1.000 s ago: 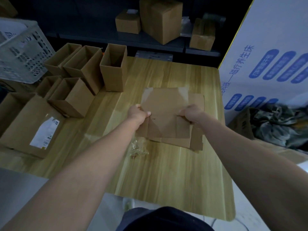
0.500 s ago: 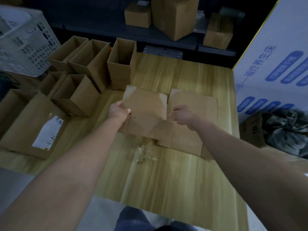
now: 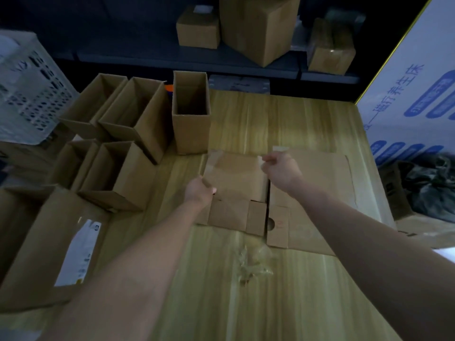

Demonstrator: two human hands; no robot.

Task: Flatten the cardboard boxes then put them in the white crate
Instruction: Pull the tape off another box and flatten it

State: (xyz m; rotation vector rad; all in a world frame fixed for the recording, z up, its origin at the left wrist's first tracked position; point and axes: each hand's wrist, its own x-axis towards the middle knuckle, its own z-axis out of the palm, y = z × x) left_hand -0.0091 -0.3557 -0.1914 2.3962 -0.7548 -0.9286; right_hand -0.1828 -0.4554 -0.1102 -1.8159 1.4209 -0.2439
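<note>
A small flattened cardboard box (image 3: pixel 235 185) lies mid-table. My left hand (image 3: pixel 200 190) grips its left edge. My right hand (image 3: pixel 280 168) pinches its upper right corner, where a strip of clear tape shows. To the right, partly under my right arm, lies a larger flattened box (image 3: pixel 317 210). Several open, unflattened boxes stand at the left, among them a tall upright one (image 3: pixel 191 112) and a low one (image 3: pixel 118 178). The white crate (image 3: pixel 27 92) with perforated walls sits at the far left, off the table.
A crumpled wad of clear tape (image 3: pixel 253 264) lies on the wooden table (image 3: pixel 283 119) near me. A flat box with a white label (image 3: pixel 49 244) is at the near left. Closed boxes (image 3: pixel 258 25) stand on a dark shelf behind. A white printed carton (image 3: pixel 413 99) borders the right.
I have slid the small flattened box to the left, off the larger one. My right hand has moved from its lower edge up to its top right corner.
</note>
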